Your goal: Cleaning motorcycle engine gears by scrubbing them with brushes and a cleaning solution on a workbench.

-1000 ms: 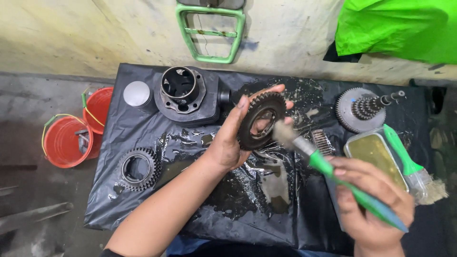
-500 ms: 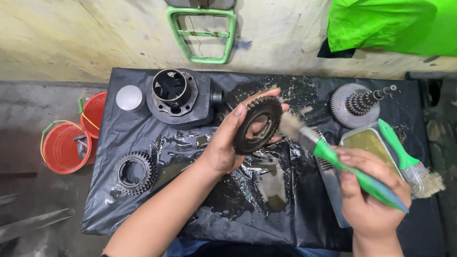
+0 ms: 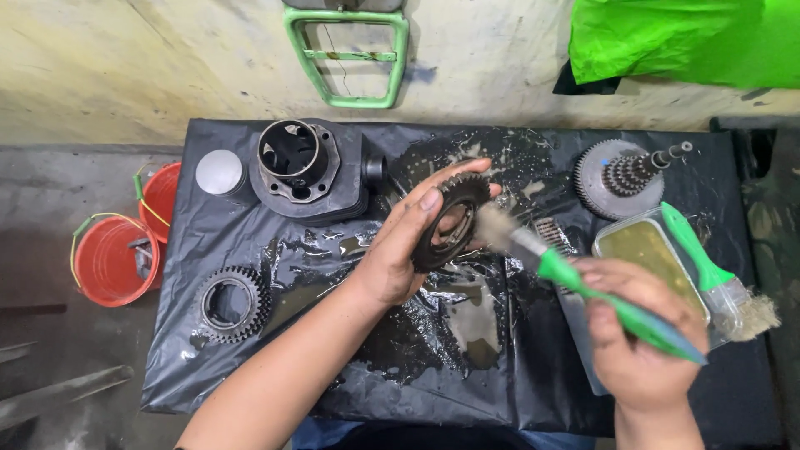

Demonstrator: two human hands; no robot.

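My left hand point(image 3: 404, 246) grips a dark, oily gear point(image 3: 450, 218) and holds it upright above the black plastic sheet point(image 3: 333, 358). A green-handled paintbrush point(image 3: 575, 279) is in my right hand point(image 3: 637, 333), and its bristles touch the gear's face. Straight ahead of my left hand stands a black engine cylinder point(image 3: 302, 167) with a silver piston point(image 3: 218, 173) beside it. Another toothed gear point(image 3: 232, 302) lies flat on the sheet, left of my left forearm.
A gear cluster on a shaft point(image 3: 623, 173) lies at the far right. A clear tub of yellowish liquid point(image 3: 646, 254) carries a second green brush point(image 3: 721, 279). Two red buckets point(image 3: 108, 258) stand on the floor at left. A green metal frame point(image 3: 346, 54) leans on the wall.
The gear has turned more edge-on in my left hand, and the brush has moved in until its bristles touch it. The view has shifted slightly.
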